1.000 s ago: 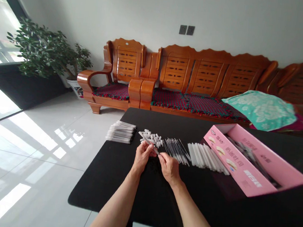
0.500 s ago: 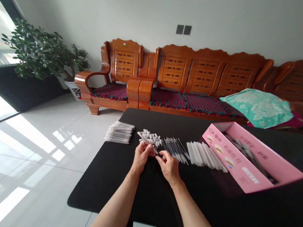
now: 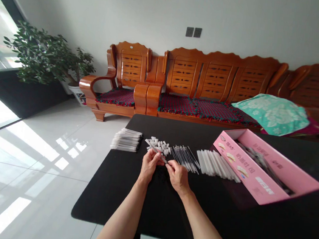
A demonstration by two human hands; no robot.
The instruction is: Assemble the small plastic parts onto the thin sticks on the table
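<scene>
My left hand [image 3: 149, 164] is closed around a slim pen [image 3: 154, 148] that slants from upper left to lower right. At the pen's lower right end, the fingertips of my right hand [image 3: 178, 174] are pinched together; a small part there may be hidden. Just beyond my hands lie a loose pile of white pen caps [image 3: 161, 144] and a bunch of thin dark refills [image 3: 185, 158]. Right of these sits a row of whitish pen barrels [image 3: 217, 164]. A stack of white pens with black ends [image 3: 127, 139] lies to the left.
A pink open box [image 3: 243, 177] with greyish and dark contents stands on the black table [image 3: 111, 202], at the right. Small dark bits lie under my hands, too dim to name. Behind the table are wooden seats [image 3: 147, 99], and at the left a potted plant [image 3: 46, 56].
Both hands stay at nearly the same spot with the pen between them. My right fingertips have shifted very slightly at its lower end. The piles look unchanged.
</scene>
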